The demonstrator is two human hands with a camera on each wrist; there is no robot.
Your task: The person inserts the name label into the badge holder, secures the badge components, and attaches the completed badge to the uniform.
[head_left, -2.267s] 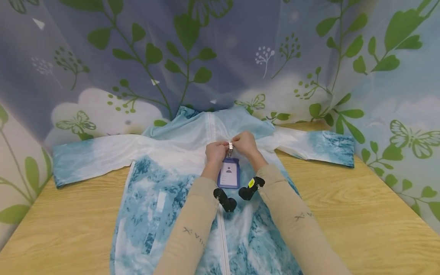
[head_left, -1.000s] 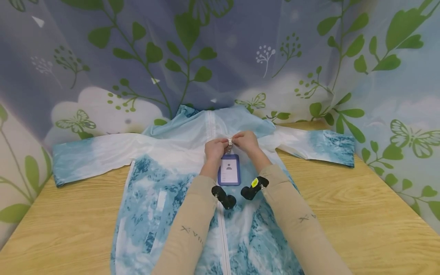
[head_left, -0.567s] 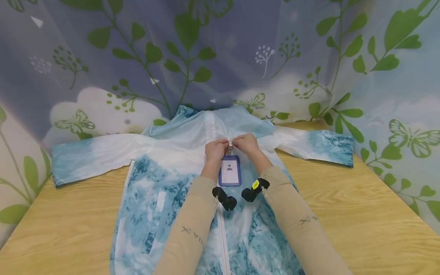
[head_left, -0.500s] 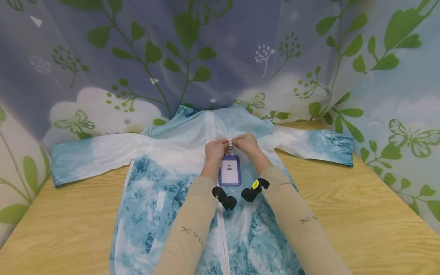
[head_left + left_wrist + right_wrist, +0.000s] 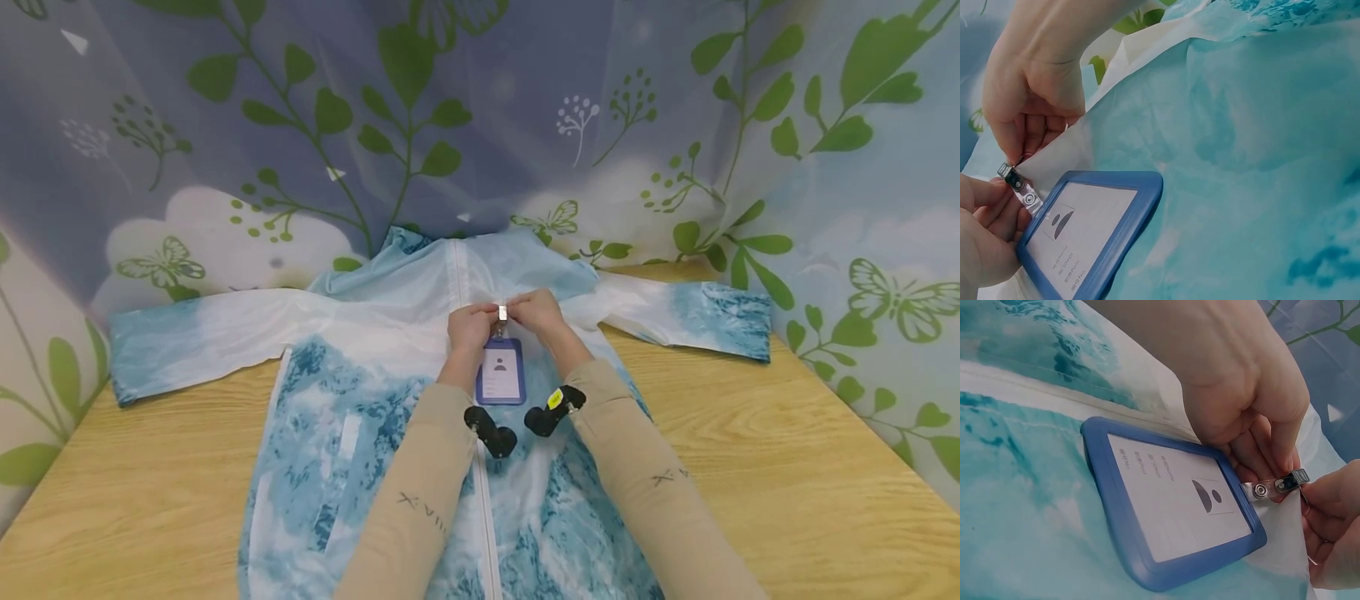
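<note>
A blue-framed badge holder point(image 5: 501, 373) with a white card lies on the chest of a blue and white zip jacket point(image 5: 296, 475). My left hand point(image 5: 468, 327) pinches the badge's metal clip point(image 5: 1297, 479) between thumb and finger, and a clear strap point(image 5: 1027, 197) links the clip to the holder. Facing it, my right hand point(image 5: 537, 314) pinches the jacket's thin fabric, drawn up into a peak right at the clip. In the left wrist view the clip's end meets this peak; its jaws are partly hidden by fingers.
The jacket lies spread on a wooden table point(image 5: 765, 450), sleeves out to both sides and hood toward the back. A patterned curtain point(image 5: 510, 108) hangs behind and at the sides. A black wrist device point(image 5: 491, 432) sits on the left cuff, another black device point(image 5: 553, 410) on the right.
Over the last seconds the badge has shifted slightly up the jacket. The clip has tilted, now showing a smooth bright face where ridges showed before. Both hands keep nearly the same place.
</note>
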